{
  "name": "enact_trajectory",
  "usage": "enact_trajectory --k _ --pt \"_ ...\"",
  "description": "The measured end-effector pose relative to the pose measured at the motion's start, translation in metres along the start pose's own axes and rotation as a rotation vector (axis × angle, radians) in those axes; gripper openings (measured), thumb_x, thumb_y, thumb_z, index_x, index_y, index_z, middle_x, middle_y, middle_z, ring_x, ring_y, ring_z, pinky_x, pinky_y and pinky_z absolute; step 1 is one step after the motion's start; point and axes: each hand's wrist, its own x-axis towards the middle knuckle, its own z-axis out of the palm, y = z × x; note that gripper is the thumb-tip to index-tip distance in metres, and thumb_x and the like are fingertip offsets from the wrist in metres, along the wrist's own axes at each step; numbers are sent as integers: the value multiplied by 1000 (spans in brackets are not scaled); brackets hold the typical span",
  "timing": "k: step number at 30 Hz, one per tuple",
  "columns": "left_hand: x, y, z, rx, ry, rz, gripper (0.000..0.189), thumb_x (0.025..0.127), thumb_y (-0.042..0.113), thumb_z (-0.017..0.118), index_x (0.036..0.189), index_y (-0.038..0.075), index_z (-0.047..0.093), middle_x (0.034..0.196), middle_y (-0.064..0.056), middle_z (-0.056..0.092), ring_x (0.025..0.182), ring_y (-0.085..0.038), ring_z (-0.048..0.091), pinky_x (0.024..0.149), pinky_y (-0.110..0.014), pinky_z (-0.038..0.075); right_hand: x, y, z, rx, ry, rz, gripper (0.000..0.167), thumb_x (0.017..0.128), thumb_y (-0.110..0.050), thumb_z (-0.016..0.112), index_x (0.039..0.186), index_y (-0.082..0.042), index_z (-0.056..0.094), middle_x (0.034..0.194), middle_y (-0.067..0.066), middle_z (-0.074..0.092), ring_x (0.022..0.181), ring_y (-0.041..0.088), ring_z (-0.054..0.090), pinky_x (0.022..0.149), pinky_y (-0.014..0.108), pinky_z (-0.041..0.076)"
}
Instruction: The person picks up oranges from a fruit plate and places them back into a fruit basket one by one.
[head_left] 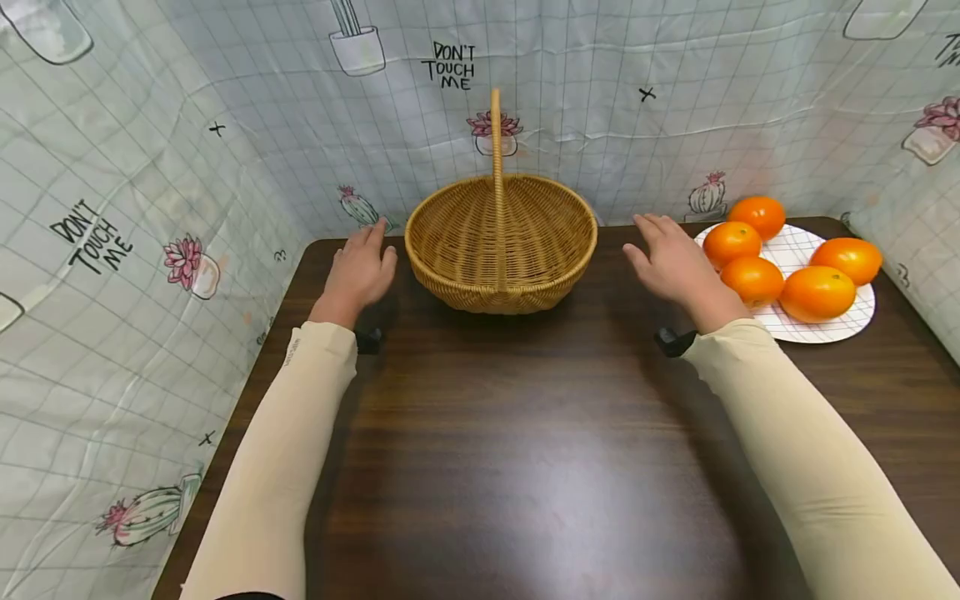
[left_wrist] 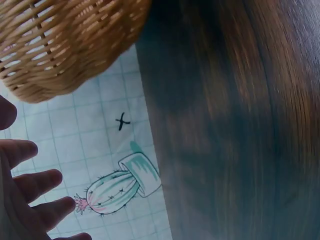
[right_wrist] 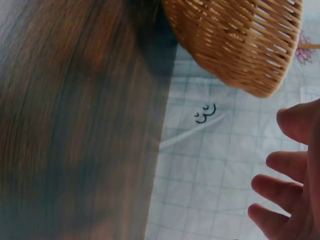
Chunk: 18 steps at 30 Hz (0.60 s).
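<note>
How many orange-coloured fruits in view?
5: three orange-coloured fruits on the left of the plate, two on its right; the right arm may hide more.

Black handwritten-style lettering [head_left: 454,66] on the pale, grid-patterned sheet [head_left: 570,50] reads "DON'T TOUCH ME"; black X marks [head_left: 647,94] appear too.

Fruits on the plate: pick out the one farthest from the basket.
The rightmost fruit in the head view, by the right rim of the plate; the other four all lie nearer the basket.
</note>
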Motion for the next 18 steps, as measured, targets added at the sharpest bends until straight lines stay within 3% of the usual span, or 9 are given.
enact_trajectory --k 6,12,18 --pt "0 4 4 -136 2 5 60 104 37 22 157 11 10 162 -16 16 149 -37 16 119 -54 18 4 -4 5 86 33 1 63 102 -38 38 152 -1 25 154 27 28 143 45 25 116 58 19" --pt "1 9 8 -284 -15 -7 60 104 42 20 158 17 10 163 -10 14 150 -32 15 120 -51 17 9 -9 9 196 45 15 62 103 -41 36 153 -5 26 155 25 28 143 43 25 116 57 19" --pt "2 13 10 -352 -30 -39 61 103 49 16 158 25 8 164 -6 14 150 -32 17 119 -53 18 13 -15 12 272 16 47 65 102 -47 33 155 -10 23 157 22 26 145 42 24 117 57 18"
